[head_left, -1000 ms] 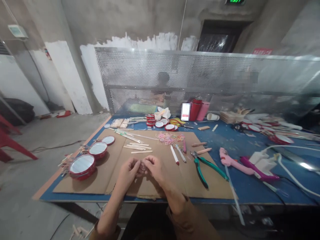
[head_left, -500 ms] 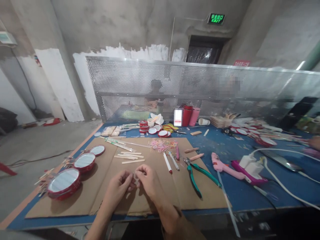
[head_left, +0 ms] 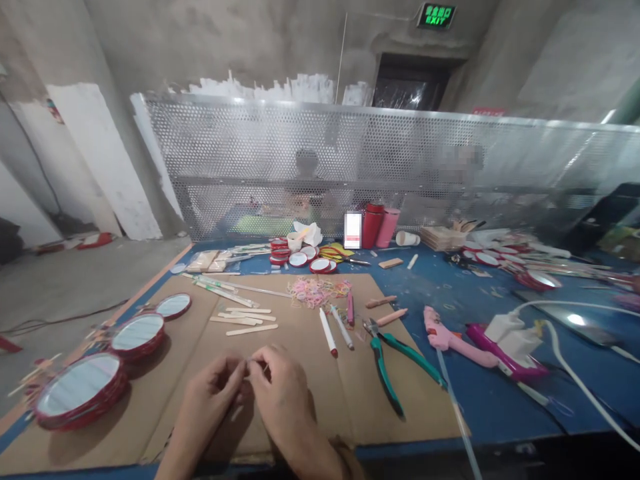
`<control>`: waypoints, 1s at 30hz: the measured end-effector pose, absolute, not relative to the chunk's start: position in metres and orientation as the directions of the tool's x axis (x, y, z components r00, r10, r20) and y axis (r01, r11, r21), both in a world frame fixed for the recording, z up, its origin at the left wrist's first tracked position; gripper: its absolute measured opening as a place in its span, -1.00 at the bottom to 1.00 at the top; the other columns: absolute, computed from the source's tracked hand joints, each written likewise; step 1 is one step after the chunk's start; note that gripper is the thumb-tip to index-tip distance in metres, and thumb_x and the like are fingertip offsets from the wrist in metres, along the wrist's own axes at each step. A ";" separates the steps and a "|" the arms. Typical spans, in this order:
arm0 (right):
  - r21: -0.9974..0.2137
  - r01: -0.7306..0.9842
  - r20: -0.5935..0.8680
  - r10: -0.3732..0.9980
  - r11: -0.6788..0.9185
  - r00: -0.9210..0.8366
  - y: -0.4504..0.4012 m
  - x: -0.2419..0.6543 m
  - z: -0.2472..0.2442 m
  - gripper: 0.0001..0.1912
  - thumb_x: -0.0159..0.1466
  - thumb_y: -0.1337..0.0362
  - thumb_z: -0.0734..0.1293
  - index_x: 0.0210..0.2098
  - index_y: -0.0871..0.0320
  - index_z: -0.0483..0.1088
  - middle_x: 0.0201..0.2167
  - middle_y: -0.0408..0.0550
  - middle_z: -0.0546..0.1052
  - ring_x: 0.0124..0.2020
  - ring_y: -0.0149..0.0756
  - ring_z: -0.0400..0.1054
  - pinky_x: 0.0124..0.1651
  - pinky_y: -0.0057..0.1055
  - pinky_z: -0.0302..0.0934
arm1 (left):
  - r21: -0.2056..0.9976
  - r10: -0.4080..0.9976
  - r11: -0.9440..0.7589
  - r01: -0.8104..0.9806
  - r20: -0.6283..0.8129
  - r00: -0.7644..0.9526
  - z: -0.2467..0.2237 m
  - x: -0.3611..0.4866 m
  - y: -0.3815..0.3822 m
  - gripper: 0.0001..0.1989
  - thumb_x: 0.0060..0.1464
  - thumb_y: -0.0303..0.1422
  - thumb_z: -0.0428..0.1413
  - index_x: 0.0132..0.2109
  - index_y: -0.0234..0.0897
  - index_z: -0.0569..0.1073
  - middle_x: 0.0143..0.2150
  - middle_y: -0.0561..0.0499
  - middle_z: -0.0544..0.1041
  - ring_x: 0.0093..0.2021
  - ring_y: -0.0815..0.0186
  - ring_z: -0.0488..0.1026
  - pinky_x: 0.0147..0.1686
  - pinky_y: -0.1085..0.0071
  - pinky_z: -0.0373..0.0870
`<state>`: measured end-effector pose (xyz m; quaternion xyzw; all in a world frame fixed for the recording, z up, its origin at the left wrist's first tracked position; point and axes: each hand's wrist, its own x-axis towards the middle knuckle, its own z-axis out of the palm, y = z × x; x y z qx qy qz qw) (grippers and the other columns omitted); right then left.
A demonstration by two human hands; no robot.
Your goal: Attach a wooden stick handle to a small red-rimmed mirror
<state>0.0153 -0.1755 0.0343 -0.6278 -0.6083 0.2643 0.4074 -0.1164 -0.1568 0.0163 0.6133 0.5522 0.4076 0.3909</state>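
Observation:
My left hand [head_left: 207,397] and my right hand [head_left: 280,390] meet low in the view, above a cardboard sheet [head_left: 305,427]. Their fingertips pinch a small pale item [head_left: 247,362], too small to identify. Nearest to my hands lie flat wooden craft sticks [head_left: 243,321] and several round red-rimmed mirrors [head_left: 137,335]. A heap of pastel rubber bands [head_left: 315,292] sits further ahead. To the right are a white-and-red marker [head_left: 328,332] and green-handled pliers [head_left: 385,363].
Pink and magenta glue guns [head_left: 450,343] with white cables lie on the blue table [head_left: 480,393] to the right. Red bottles and more mirrors stand at the back. A perforated metal screen [head_left: 310,147] rises behind, with a person [head_left: 306,163] beyond it.
The view has shifted, so the table sits lower and the mirrors lie further left. My hands have drawn closer together, with fingertips now meeting around the small item.

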 end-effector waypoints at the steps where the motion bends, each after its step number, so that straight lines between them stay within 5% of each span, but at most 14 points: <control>1: -0.840 0.535 0.181 0.975 0.087 0.127 -0.176 0.015 0.034 -0.83 0.21 0.43 0.26 -0.43 0.12 0.45 -0.40 -0.14 0.51 -0.37 -0.38 0.35 -0.32 -0.47 0.07 | 0.923 0.995 -0.094 0.373 0.073 0.071 0.019 -0.116 -0.158 -0.59 -0.03 0.02 0.12 -0.47 -0.27 0.43 -0.59 0.06 0.42 -0.54 0.36 0.35 -0.50 0.50 0.31; 9: -0.967 0.238 0.123 0.987 0.096 0.102 -0.182 0.014 0.037 -0.88 0.25 0.35 0.21 -0.39 0.14 0.36 -0.37 -0.10 0.46 -0.37 -0.37 0.36 -0.32 -0.50 0.18 | 0.948 0.988 -0.018 0.318 -0.032 0.150 0.032 -0.115 -0.157 -0.54 -0.14 0.07 0.15 -0.56 -0.28 0.39 -0.60 0.05 0.38 -0.55 0.35 0.33 -0.52 0.50 0.30; 16: -0.974 -0.200 -0.104 0.994 -0.107 -0.028 -0.183 0.010 0.027 -0.78 0.32 0.11 0.16 -0.30 0.14 0.25 -0.67 -0.30 0.27 -0.65 -0.48 0.19 -0.51 -0.56 0.10 | 0.965 0.988 0.060 0.256 -0.094 0.121 0.025 -0.114 -0.160 -0.54 -0.05 0.07 0.13 -0.50 -0.28 0.42 -0.57 0.06 0.40 -0.51 0.37 0.32 -0.49 0.53 0.30; 23: -0.974 -0.224 -0.038 0.999 -0.040 -0.011 -0.187 0.009 0.024 -0.68 0.23 0.01 0.32 -0.35 0.16 0.37 -0.50 -0.18 0.38 -0.47 -0.45 0.23 -0.42 -0.56 0.13 | 0.969 0.993 0.075 0.236 -0.094 0.067 0.018 -0.111 -0.162 -0.64 -0.11 -0.03 0.20 -0.37 -0.28 0.47 -0.47 0.03 0.50 -0.44 0.29 0.43 -0.42 0.48 0.39; 30: -0.949 -0.301 -0.089 0.996 -0.093 -0.028 -0.185 0.011 0.031 -0.72 0.16 0.07 0.38 -0.38 0.18 0.38 -0.56 -0.23 0.34 -0.53 -0.49 0.16 -0.48 -0.56 0.06 | 0.979 0.999 0.027 0.200 -0.019 -0.045 0.018 -0.114 -0.163 -0.68 -0.16 -0.10 0.23 -0.37 -0.28 0.48 -0.44 0.00 0.50 -0.41 0.27 0.45 -0.43 0.47 0.40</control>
